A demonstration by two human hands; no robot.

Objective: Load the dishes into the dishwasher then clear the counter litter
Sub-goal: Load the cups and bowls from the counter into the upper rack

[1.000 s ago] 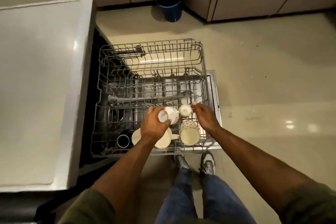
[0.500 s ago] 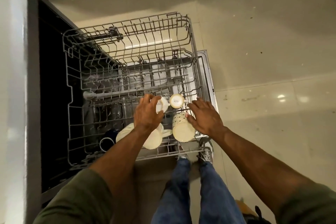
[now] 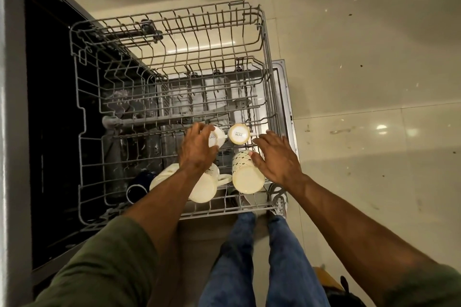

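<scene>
While the left hand (image 3: 199,149) curls over a small white cup (image 3: 216,136), gripping it base-up in the near right part of the upper rack (image 3: 264,40), a second small cup (image 3: 239,134) sits inverted just beside it to the right. Right hand (image 3: 277,157): fingers spread and straight, thumb touching the patterned mug (image 3: 247,174), which lies on its side, base toward the camera. A second cream mug (image 3: 203,188) lies just to its left, partly under the left forearm. A dark blue cup (image 3: 136,190) lies nearer the rack's left side. Far half of the rack: bare wire tines. The rack's near edge runs just above the person's shoes (image 3: 278,197). Tiled floor (image 3: 361,82) lies open to the right; the dishwasher cavity (image 3: 50,132) is dark on the left.
</scene>
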